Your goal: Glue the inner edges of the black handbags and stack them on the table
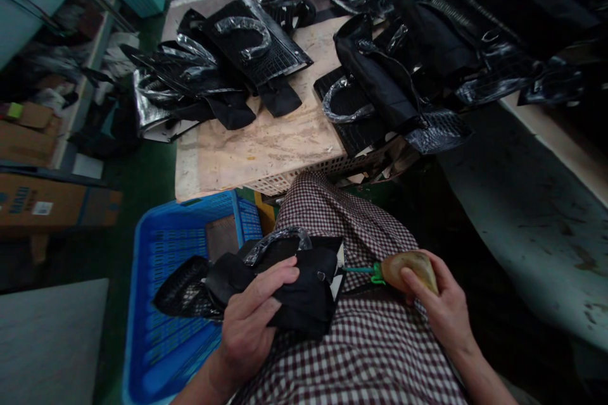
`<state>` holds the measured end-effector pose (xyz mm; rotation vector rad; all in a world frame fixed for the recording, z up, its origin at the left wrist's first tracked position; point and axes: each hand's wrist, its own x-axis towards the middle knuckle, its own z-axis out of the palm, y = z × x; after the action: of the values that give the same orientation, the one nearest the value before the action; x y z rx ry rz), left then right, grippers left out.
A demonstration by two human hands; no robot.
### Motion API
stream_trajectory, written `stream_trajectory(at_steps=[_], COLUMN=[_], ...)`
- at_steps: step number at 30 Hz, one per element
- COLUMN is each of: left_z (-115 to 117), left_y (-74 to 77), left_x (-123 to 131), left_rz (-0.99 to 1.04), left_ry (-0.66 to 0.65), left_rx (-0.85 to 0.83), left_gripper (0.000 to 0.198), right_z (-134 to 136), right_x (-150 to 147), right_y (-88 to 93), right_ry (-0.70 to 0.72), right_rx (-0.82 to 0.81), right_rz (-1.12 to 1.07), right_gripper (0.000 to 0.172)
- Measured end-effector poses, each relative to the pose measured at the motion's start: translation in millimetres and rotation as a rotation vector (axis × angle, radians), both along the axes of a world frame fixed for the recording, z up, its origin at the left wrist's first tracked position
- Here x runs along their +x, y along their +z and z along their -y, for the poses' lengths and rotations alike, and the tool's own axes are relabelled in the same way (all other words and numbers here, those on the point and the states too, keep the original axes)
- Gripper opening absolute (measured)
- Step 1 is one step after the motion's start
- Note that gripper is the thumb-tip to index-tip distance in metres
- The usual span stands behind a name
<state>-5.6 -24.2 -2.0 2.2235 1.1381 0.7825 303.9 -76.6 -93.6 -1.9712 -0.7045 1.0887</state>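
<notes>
While the person sits with a checked cloth (380,335) over the lap, a black bag (308,294) lies on this cloth, in front of the body and just below the near edge of the table (266,145). The left hand (247,326) is laid over the bag with the fingers partly bent, and the fingertips touch its dark upper side; how firmly it grips, I cannot tell. The right hand (444,304) is closed around a yellowish bottle (396,266), its thumb pressed along the side. From the green collar (378,273) of the bottle, a thin green nozzle (360,269) points toward the pale edge of the bag, and its tip is at or very near this edge; whether they touch is too small to see. The bag's handle (280,242) is wrapped in clear film, and a shiny patterned part (185,288) reaches to the left, above the blue basket (132,329), which stands beside the lap. On the table there are more black bags, one group at the left (256,44) and another at the right (384,92), several with handles wrapped likewise.
</notes>
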Motion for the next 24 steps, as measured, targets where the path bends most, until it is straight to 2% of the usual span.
stream_trajectory(at_steps=[8, 16, 21, 24], left_z=[1.8, 0.6, -0.5, -1.3], left_y=[-2.6, -2.2, 0.8, 1.0], left_x=[-0.1, -0.6, 1.4, 2.0], left_rz=[0.016, -0.010, -0.011, -0.008], left_ry=[0.016, -0.003, 0.006, 0.001], left_rx=[-0.018, 0.017, 0.018, 0.011], left_gripper=[0.034, 0.035, 0.033, 0.035], right_z=[-3.5, 2.3, 10.5, 11.9], right_x=[-0.1, 0.9, -6.6, -8.8], right_y=[14.5, 22.0, 25.7, 26.0], right_ry=[-0.004, 0.028, -0.025, -0.049], right_rx=[-0.093, -0.072, -0.066, -0.050], right_rz=[-0.164, -0.337, -0.459, -0.459], right_gripper=[0.061, 0.057, 0.061, 0.060])
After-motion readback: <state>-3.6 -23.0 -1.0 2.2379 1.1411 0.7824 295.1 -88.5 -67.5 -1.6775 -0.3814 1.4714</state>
